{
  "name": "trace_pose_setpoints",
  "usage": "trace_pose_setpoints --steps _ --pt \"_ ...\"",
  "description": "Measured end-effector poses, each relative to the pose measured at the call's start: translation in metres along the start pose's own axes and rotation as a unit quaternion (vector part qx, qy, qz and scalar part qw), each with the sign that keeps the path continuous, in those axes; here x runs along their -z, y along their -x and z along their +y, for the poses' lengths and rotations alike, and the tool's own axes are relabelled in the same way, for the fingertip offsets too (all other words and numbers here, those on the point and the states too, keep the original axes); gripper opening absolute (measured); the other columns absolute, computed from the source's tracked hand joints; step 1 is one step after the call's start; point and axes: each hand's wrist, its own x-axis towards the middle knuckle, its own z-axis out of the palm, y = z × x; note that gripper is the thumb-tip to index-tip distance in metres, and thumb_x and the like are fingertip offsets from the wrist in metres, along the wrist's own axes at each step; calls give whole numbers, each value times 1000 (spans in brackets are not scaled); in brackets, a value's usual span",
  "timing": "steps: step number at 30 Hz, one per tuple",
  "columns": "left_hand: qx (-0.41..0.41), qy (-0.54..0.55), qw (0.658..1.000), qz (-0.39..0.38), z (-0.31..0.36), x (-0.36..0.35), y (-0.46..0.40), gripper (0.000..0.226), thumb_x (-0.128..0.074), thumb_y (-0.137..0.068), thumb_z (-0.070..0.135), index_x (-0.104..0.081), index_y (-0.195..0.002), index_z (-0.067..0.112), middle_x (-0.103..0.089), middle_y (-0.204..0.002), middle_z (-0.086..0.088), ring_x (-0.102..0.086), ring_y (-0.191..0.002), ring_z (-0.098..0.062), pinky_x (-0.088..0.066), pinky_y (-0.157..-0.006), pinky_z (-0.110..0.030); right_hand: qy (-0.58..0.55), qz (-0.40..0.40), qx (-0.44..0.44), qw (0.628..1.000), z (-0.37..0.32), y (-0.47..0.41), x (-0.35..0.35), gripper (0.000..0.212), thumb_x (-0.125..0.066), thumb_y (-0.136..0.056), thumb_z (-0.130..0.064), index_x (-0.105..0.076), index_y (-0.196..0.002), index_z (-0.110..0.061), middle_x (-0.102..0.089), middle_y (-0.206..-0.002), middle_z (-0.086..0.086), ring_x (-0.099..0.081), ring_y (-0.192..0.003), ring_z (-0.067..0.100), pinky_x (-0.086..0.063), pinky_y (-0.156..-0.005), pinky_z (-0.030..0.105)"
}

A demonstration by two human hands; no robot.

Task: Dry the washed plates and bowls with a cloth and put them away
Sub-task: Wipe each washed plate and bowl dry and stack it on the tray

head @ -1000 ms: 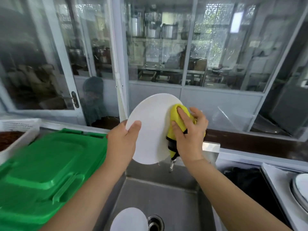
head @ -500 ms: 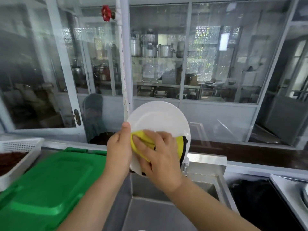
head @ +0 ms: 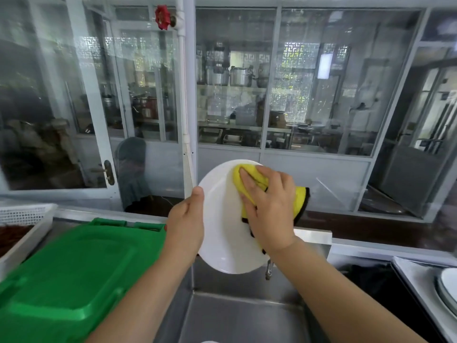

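Steel sink (head: 237,315), left hand (head: 185,224) gripping round glossy plate (head: 222,231), right hand (head: 269,209) fingers flat on yellow cloth (head: 300,201)

The plate (head: 222,233) is plain white. The cloth (head: 298,201) is bright yellow with a black edge (the black shows along its right and lower border). The bin lid (head: 74,273) is solid green, the valve handle (head: 162,17) red, the perforated basket (head: 22,214) white, and the sink (head: 235,315) bare grey steel.
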Motion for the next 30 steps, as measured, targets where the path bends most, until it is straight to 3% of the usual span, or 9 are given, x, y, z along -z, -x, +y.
trace_pose_setpoints --steps 3,6,10,12,15,19,22,26,30 --pt "2 12 1000 -10 2 -10 3 64 -32 -90 63 -59 -63 11 -58 -54 1 -55 -53 -11 -41 -50 -24 -28 5 15 999 -29 3 -3 33 -57 -88 -28 -68 -119 -18 -62 -116 16 -56 -95 40 -46 -79 47" --pt "12 37 999 -20 5 -16 4 70 -24 -70 79 -69 -67 25 -70 -64 6 -65 -63 -6 -47 -55 -22 -38 20 30 999 -46 4 -5 32 -57 -89 -27 -69 -117 -18 -64 -115 14 -57 -95 37 -46 -78 46" --pt "-42 -9 998 -38 3 -19 8 92 -22 -75 84 -63 -76 2 -63 -66 -13 -55 -60 -15 -43 -60 -33 -38 20 22 999 -40 -13 -3 34 -52 -90 -33 -67 -118 -22 -63 -115 10 -55 -99 33 -42 -82 45" --pt "-42 3 998 -53 3 -20 11 79 -40 -79 76 -61 -78 0 -54 -61 -13 -48 -55 -10 -38 -57 -28 -40 25 -19 999 -28 -23 -1 36 -51 -90 -36 -66 -121 -22 -61 -114 9 -54 -99 31 -40 -85 45" --pt "-13 20 998 -50 -3 -19 10 45 -51 -90 51 -65 -82 9 -65 -74 -15 -62 -67 -25 -50 -63 -39 -32 45 -88 995 -5 -28 0 40 -48 -92 -37 -61 -126 -21 -59 -114 12 -53 -97 33 -41 -86 43" --pt "-25 62 998 -21 -4 -19 26 38 -43 -79 65 -67 -81 35 -68 -73 5 -64 -65 -6 -47 -50 -16 -66 32 -257 964 13 -12 0 45 -44 -91 -46 -47 -135 -35 -50 -119 1 -53 -98 25 -41 -72 34" --pt "-13 83 996 -22 -9 -23 35 43 -42 -76 66 -67 -82 33 -69 -74 15 -64 -67 0 -45 -48 -11 -121 15 -341 932 25 0 0 41 -51 -88 -49 -50 -129 -40 -46 -107 -10 -55 -89 17 -36 -72 31" --pt "45 22 990 -132 -8 -18 26 23 -57 -81 53 -68 -87 35 -70 -81 18 -66 -79 -4 -52 -62 -21 -116 14 -311 943 38 -3 11 42 -60 -85 -45 -55 -126 -38 -46 -99 -13 -48 -82 5 -38 -74 31" --pt "49 -3 979 -198 15 -10 -1 32 -57 -67 42 -71 -84 19 -73 -88 -6 -69 -88 -26 -52 -80 -42 -88 -5 -208 974 34 -7 21 42 -65 -83 -43 -59 -124 -37 -52 -103 -6 -52 -82 12 -42 -68 31"
